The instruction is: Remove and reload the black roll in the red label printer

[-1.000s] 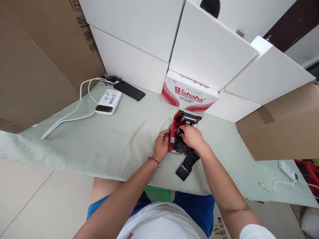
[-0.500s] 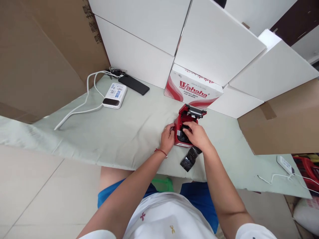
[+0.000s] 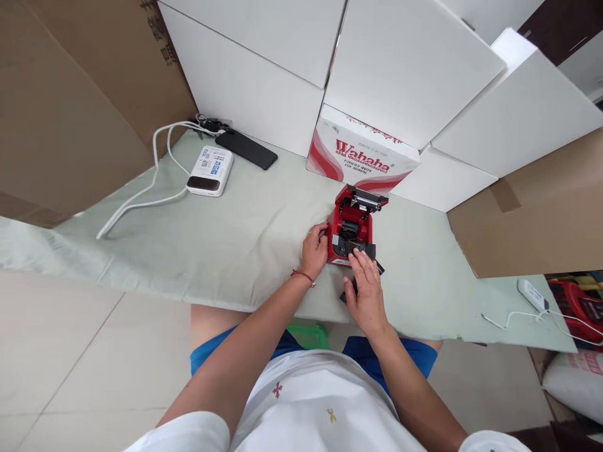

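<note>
A small red label printer [image 3: 336, 221] stands on the cloth with its lid [image 3: 362, 198] tipped up at the back. A dark roll [image 3: 349, 228] sits inside it. My left hand [image 3: 315, 252] holds the printer's left side, its fingers curled against the wall. Over the front edge runs a shiny black strip [image 3: 369, 250], partly hidden by my right hand [image 3: 366, 292]. The fingers of that hand are stretched out flat on the strip at the printer's front, the thumb apart. More black strip shows on both sides of the hand.
A Wahaba-lettered carton [image 3: 360, 154] stands right behind the lid, before stacked white boxes [image 3: 400, 69]. To the left are a white power bank [image 3: 210, 169] with cables and a black phone [image 3: 247, 149]. Brown cardboard [image 3: 532, 201] walls off the right.
My right hand has come out of the printer toward me and now lies spread at its front. The black strip now extends across the front edge. My left hand stays at the side.
</note>
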`<state>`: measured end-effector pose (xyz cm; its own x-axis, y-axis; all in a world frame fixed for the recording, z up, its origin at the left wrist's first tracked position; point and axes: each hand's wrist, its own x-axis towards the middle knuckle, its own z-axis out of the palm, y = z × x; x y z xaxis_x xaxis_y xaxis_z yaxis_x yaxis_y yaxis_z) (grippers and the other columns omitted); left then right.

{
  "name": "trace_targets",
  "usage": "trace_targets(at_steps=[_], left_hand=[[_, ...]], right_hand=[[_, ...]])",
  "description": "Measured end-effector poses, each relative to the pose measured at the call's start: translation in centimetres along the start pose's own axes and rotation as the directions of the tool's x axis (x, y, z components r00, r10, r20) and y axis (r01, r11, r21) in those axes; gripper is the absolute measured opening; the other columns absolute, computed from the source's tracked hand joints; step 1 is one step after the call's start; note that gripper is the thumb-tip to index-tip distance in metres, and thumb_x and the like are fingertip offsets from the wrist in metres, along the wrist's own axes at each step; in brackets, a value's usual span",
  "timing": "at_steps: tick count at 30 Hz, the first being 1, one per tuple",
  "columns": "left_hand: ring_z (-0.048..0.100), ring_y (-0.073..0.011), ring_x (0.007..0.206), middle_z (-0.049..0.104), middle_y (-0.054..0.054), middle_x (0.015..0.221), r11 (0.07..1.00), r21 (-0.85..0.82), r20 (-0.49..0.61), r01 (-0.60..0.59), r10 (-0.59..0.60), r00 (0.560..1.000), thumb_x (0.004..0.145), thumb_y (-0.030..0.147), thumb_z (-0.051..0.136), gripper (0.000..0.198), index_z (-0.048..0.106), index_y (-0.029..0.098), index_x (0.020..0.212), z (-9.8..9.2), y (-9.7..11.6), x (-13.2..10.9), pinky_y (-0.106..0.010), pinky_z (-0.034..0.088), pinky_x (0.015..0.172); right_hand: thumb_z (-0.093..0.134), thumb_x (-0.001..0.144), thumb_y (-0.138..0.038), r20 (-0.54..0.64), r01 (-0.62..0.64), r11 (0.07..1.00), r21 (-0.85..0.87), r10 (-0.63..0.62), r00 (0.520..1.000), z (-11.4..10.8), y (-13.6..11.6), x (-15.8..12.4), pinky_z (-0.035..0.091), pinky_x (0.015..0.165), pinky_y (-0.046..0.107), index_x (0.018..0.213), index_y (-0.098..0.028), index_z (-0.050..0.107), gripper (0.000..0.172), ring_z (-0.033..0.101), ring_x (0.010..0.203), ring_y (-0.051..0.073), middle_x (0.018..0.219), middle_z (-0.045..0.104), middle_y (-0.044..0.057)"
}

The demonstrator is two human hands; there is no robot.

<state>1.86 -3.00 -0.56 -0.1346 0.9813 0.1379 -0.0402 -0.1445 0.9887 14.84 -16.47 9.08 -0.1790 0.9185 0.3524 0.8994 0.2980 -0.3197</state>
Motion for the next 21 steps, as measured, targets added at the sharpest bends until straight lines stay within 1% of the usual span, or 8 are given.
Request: trace_targets(at_steps=[5,7,12,14,15,17,19,21], left_hand=[[0.071,-0.0225,0.123,0.076,-0.009,0.127,1.0,-0.025,0.001,0.006,-0.006,1.0,0.098,0.023,0.051,0.027,0.069,0.022,0.118,0.0,-0.1,0.0,-0.045,0.053,0.118],[0.071,-0.0228,0.124,0.076,-0.009,0.127,0.999,-0.04,0.0,0.019,-0.019,1.0,0.097,0.025,0.052,0.026,0.069,0.022,0.117,0.0,0.0,0.0,-0.046,0.053,0.118],[0.073,-0.0237,0.118,0.077,-0.009,0.12,0.993,-0.066,0.016,0.102,-0.102,0.995,0.095,0.026,0.054,0.022,0.068,0.022,0.111,-0.5,0.5,0.4,-0.046,0.056,0.113],[0.072,-0.0245,0.118,0.077,-0.009,0.12,0.995,-0.011,-0.009,0.096,-0.096,0.995,0.095,0.027,0.055,0.022,0.068,0.023,0.113,-0.9,1.2,1.6,-0.047,0.056,0.112],[0.071,-0.0249,0.121,0.076,-0.01,0.124,0.998,0.023,-0.029,0.061,-0.061,0.998,0.096,0.028,0.056,0.024,0.068,0.023,0.116,-1.0,1.7,2.5,-0.047,0.054,0.115],[0.066,-0.0254,0.131,0.071,-0.011,0.136,0.996,0.069,-0.041,-0.065,0.068,0.997,0.1,0.033,0.058,0.03,0.067,0.023,0.126,-1.0,3.1,4.7,-0.046,0.047,0.122],[0.059,-0.0257,0.143,0.067,-0.011,0.146,0.982,0.056,0.007,-0.183,0.183,0.983,0.103,0.042,0.059,0.038,0.065,0.023,0.135,-0.5,4.7,7.2,-0.045,0.04,0.129],[0.06,-0.0258,0.143,0.069,-0.009,0.143,0.978,-0.005,0.105,-0.207,0.206,0.973,0.105,0.052,0.055,0.042,0.066,0.024,0.134,0.1,6.2,9.1,-0.044,0.04,0.128]], right_hand=[[0.047,0.108,-0.017,0.007,0.019,0.999,0.043,-0.019,1.0,-0.6,0.1,-0.5,0.037,0.129,0.064,0.169,-0.03,0.039,0.063,0.047,0.156,0.029,0.165,0.054,0.012],[0.048,0.108,-0.016,0.0,0.036,0.997,0.071,-0.036,0.999,-0.7,0.3,-0.4,0.04,0.128,0.061,0.169,-0.031,0.038,0.064,0.046,0.156,0.028,0.165,0.055,0.011],[0.049,0.107,-0.015,-0.042,0.067,0.992,0.105,-0.063,0.997,0.1,0.7,-0.5,0.043,0.128,0.057,0.172,-0.031,0.032,0.069,0.042,0.158,0.027,0.166,0.052,0.012],[0.049,0.107,-0.015,-0.059,0.074,0.991,0.108,-0.068,0.996,0.8,0.9,-0.8,0.042,0.128,0.058,0.174,-0.031,0.028,0.072,0.04,0.16,0.028,0.167,0.051,0.012],[0.048,0.107,-0.015,-0.07,0.078,0.991,0.109,-0.071,0.995,1.1,1.0,-0.9,0.042,0.129,0.058,0.174,-0.031,0.026,0.073,0.039,0.161,0.028,0.167,0.051,0.012],[0.047,0.107,-0.014,-0.098,0.085,0.991,0.105,-0.075,0.992,1.9,1.2,-1.2,0.04,0.129,0.059,0.175,-0.03,0.024,0.074,0.037,0.162,0.028,0.166,0.052,0.013],[0.048,0.107,-0.013,-0.126,0.088,0.991,0.097,-0.075,0.989,2.6,1.3,-1.4,0.038,0.13,0.06,0.175,-0.029,0.023,0.075,0.037,0.162,0.028,0.165,0.053,0.014],[0.048,0.106,-0.013,-0.145,0.087,0.993,0.084,-0.074,0.987,3.2,1.5,-1.5,0.037,0.13,0.061,0.175,-0.028,0.023,0.076,0.038,0.162,0.029,0.164,0.054,0.015]])
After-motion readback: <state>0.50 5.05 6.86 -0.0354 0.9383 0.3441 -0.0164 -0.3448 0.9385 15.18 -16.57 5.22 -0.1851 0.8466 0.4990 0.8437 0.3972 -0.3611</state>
